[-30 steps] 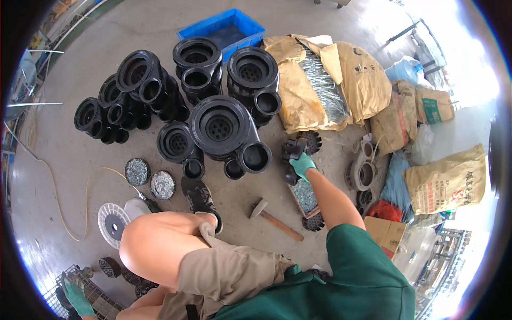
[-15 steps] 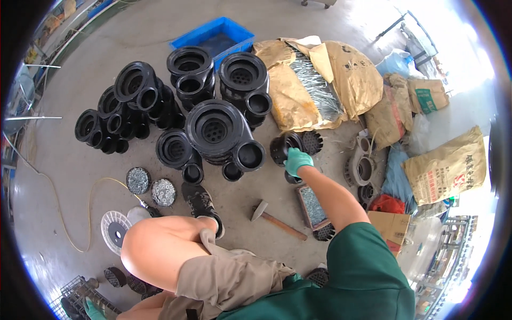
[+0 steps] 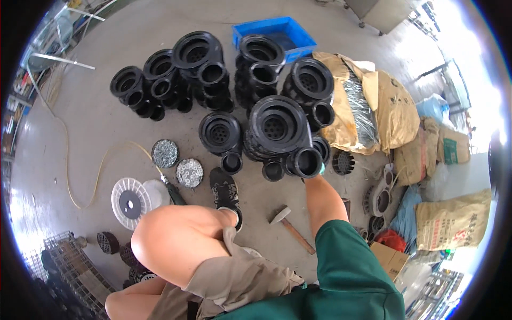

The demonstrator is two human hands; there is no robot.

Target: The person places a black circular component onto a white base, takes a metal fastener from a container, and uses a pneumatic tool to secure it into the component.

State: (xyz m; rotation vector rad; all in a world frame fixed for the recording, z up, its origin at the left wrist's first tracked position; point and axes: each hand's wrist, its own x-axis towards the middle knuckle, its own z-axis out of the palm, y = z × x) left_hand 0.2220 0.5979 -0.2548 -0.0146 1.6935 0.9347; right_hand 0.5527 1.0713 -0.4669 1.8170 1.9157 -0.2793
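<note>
My right hand (image 3: 322, 169), in a green glove, reaches forward and is almost wholly behind the outlet of a large black fitting (image 3: 278, 126) with a perforated inner plate. Its fingers are hidden. Just beyond them shows the rim of a black cylindrical part (image 3: 320, 145), partly covered by the same fitting. Whether the hand grips this part cannot be seen. A black toothed disc (image 3: 343, 162) lies on the floor to its right. My left hand is out of the picture.
More black fittings (image 3: 218, 132) stand ahead. A hammer (image 3: 288, 226) lies near my shoe, with dishes of small metal parts (image 3: 189, 173) to the left. Farther off are a blue crate (image 3: 304, 40), an open sack of metal fasteners (image 3: 397, 109) and a cardboard box (image 3: 388, 258).
My view has shifted, so the scene sits farther right. My right hand, seen earlier at the black cylindrical part, is now mostly behind the large fitting. My left glove has left the picture.
</note>
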